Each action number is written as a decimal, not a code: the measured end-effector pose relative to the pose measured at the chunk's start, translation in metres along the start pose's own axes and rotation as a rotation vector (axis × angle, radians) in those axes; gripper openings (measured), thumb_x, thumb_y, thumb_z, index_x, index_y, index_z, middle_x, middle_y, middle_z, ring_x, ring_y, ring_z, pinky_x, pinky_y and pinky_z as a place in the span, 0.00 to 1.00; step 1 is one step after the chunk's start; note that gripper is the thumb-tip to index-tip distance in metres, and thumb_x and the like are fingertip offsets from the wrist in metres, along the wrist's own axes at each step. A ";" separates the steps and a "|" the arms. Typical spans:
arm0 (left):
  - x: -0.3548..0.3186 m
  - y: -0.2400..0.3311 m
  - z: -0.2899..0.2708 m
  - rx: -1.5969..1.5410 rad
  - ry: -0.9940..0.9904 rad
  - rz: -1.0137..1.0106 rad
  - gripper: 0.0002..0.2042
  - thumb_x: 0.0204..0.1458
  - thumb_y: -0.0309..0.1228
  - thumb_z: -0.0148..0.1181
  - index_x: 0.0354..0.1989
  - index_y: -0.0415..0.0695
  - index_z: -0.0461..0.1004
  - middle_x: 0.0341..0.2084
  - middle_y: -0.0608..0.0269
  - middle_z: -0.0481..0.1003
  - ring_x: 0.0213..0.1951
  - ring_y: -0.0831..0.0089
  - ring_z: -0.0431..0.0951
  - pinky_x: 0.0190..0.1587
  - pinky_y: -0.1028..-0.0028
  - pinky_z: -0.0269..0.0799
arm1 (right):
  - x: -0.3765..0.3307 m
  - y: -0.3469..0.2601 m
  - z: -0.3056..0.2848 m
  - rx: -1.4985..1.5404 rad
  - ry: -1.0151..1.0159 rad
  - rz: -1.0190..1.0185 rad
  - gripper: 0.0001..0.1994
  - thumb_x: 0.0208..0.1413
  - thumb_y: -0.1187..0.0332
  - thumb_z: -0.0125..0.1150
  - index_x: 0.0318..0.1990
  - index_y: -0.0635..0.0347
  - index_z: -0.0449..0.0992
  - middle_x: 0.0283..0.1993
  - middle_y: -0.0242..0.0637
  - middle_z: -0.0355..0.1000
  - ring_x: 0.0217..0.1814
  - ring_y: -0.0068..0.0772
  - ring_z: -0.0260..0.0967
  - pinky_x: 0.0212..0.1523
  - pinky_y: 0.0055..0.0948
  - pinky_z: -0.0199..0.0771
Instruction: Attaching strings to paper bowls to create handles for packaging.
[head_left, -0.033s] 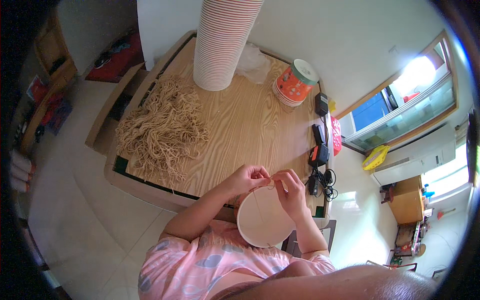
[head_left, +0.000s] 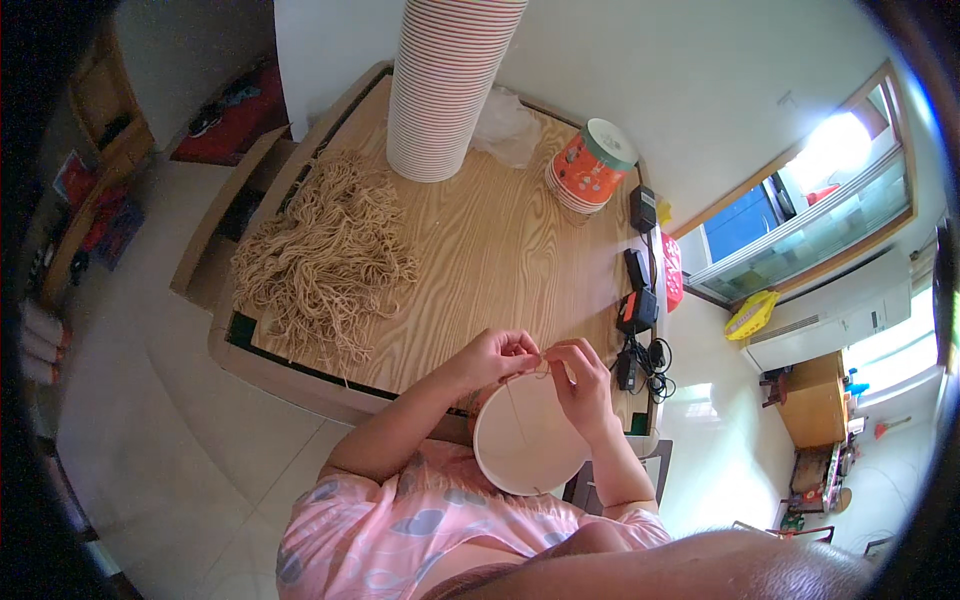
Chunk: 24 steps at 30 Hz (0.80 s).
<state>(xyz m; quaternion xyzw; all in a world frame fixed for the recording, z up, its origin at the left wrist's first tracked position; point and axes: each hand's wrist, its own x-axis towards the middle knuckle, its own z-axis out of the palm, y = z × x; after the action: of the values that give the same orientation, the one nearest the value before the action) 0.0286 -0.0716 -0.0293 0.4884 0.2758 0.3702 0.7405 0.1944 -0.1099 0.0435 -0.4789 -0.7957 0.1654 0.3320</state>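
Observation:
A white-lined paper bucket (head_left: 525,450) rests against my body at the table's near edge, its open mouth facing up toward me. My left hand (head_left: 495,357) and my right hand (head_left: 580,378) meet at the bucket's far rim. Both are closed, fingertips pinching a thin tan string (head_left: 515,403). Part of the string crosses the white inside of the bucket. A bit of string also shows at the near rim. Exactly how the string passes through or round the far rim is hidden by my fingers.
A heap of tan strings (head_left: 325,255) lies on the left of the wooden table (head_left: 490,250). Behind it rises a tall stack of white buckets (head_left: 445,90). Orange buckets (head_left: 590,165) stand upside down at the back right, near a plastic bag (head_left: 507,128). Black adapters and cables (head_left: 650,365) line the right edge.

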 end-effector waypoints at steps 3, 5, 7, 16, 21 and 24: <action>0.001 0.002 -0.001 -0.131 0.011 -0.032 0.05 0.53 0.29 0.59 0.33 0.41 0.72 0.19 0.73 0.69 0.19 0.87 0.66 0.20 0.84 0.62 | 0.001 -0.005 -0.001 -0.001 0.010 -0.013 0.06 0.47 0.81 0.57 0.33 0.63 0.71 0.34 0.44 0.69 0.37 0.47 0.69 0.36 0.36 0.71; 0.001 0.004 0.000 -0.124 0.047 -0.038 0.05 0.53 0.30 0.58 0.33 0.42 0.72 0.18 0.74 0.68 0.17 0.87 0.64 0.19 0.83 0.60 | 0.002 -0.006 -0.001 -0.005 0.017 -0.025 0.06 0.46 0.81 0.58 0.33 0.63 0.71 0.34 0.43 0.69 0.38 0.47 0.69 0.37 0.36 0.71; -0.001 0.007 0.002 -0.076 0.071 -0.039 0.06 0.52 0.30 0.59 0.33 0.42 0.72 0.18 0.74 0.68 0.16 0.87 0.63 0.18 0.83 0.60 | 0.001 -0.005 -0.001 -0.010 0.087 0.013 0.07 0.45 0.79 0.61 0.32 0.62 0.71 0.34 0.42 0.69 0.37 0.46 0.68 0.36 0.36 0.70; -0.002 0.009 0.003 -0.131 0.121 -0.023 0.05 0.51 0.30 0.60 0.32 0.42 0.72 0.18 0.75 0.68 0.19 0.88 0.63 0.20 0.84 0.59 | 0.000 -0.006 -0.004 -0.073 -0.049 0.093 0.08 0.44 0.74 0.65 0.32 0.60 0.72 0.32 0.40 0.68 0.37 0.45 0.67 0.37 0.37 0.69; -0.001 0.006 0.003 -0.121 0.106 -0.019 0.06 0.51 0.29 0.60 0.33 0.41 0.72 0.19 0.74 0.69 0.20 0.88 0.64 0.21 0.83 0.60 | -0.006 0.003 -0.001 0.028 -0.090 0.074 0.07 0.45 0.75 0.64 0.31 0.62 0.72 0.32 0.40 0.68 0.36 0.43 0.68 0.35 0.34 0.70; -0.002 0.007 0.003 -0.016 0.080 -0.035 0.06 0.52 0.30 0.60 0.33 0.41 0.72 0.20 0.73 0.70 0.21 0.87 0.66 0.22 0.83 0.62 | -0.005 0.001 -0.001 0.070 -0.051 0.112 0.06 0.46 0.77 0.62 0.31 0.62 0.71 0.31 0.41 0.69 0.35 0.41 0.69 0.34 0.33 0.70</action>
<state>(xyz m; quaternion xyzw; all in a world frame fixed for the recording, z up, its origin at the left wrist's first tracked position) 0.0280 -0.0731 -0.0210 0.4624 0.3109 0.3786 0.7391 0.1978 -0.1140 0.0420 -0.5065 -0.7695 0.2237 0.3182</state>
